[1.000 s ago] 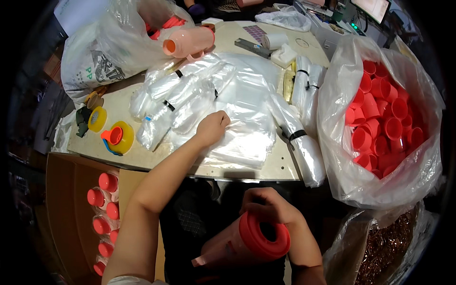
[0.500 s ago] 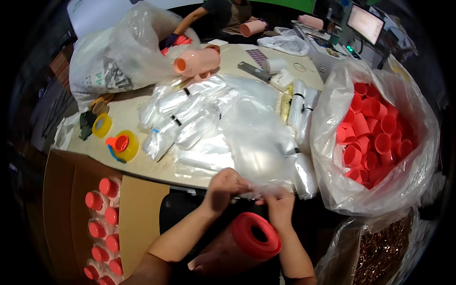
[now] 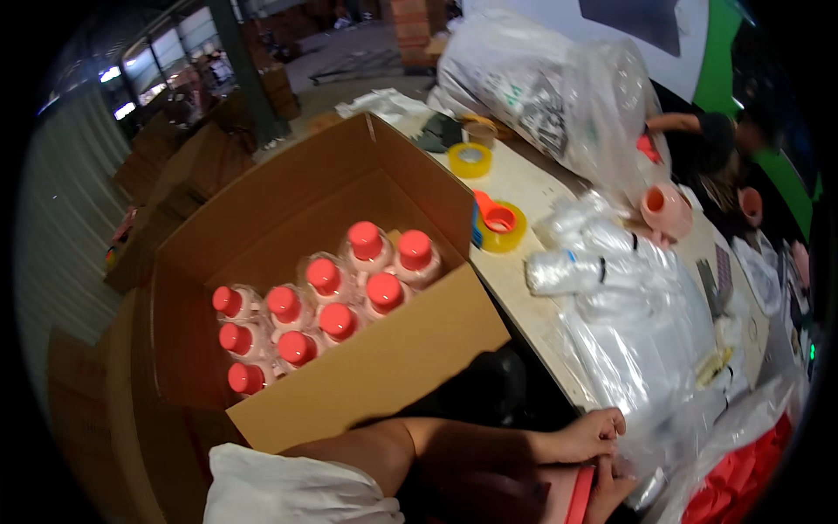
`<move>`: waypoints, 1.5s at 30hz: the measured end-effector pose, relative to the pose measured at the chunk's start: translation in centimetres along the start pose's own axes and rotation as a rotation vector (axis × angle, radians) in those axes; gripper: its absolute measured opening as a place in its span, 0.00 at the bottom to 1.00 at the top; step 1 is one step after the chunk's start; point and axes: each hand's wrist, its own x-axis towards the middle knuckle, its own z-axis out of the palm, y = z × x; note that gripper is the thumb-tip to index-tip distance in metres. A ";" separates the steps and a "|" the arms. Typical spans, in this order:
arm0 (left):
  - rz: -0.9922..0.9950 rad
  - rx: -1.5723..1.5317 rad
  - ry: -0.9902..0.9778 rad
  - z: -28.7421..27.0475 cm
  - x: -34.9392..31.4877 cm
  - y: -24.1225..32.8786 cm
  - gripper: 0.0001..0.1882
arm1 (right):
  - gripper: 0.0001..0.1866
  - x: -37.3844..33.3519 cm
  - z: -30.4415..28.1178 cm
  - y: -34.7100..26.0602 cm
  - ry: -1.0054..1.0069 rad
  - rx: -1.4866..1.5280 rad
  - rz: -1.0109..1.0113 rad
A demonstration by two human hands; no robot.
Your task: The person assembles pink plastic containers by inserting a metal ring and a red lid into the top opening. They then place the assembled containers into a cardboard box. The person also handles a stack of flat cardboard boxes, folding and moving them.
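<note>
My left hand (image 3: 587,438) reaches across from the lower left, its fingers pinched on the thin edge of a clear plastic bag (image 3: 656,435). Just below it, my right hand (image 3: 609,491) has its fingers bent and close to the left fingertips, apparently on the same film; the fine detail is hard to see. Under my hands lies a pink jug (image 3: 559,491) with a red rim, partly hidden by my left arm and in shadow.
An open cardboard box (image 3: 384,367) at left holds several bagged pink bottles (image 3: 336,321) with red caps. On the table (image 3: 524,188) are tape rolls (image 3: 470,160), an orange scoop-like piece (image 3: 496,217) and stacked clear bags (image 3: 628,323). A co-worker (image 3: 720,140) sits across; red parts (image 3: 742,476) fill a sack.
My view has swung left, bringing the whole box into sight and shifting hands and jug to the lower right. Both hands stay close together at the film.
</note>
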 end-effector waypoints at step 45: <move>-0.416 0.707 1.558 -45.0 -54.3 20.8 0.21 | 0.35 -8.2 39.4 -17.1 -0.815 0.143 -0.559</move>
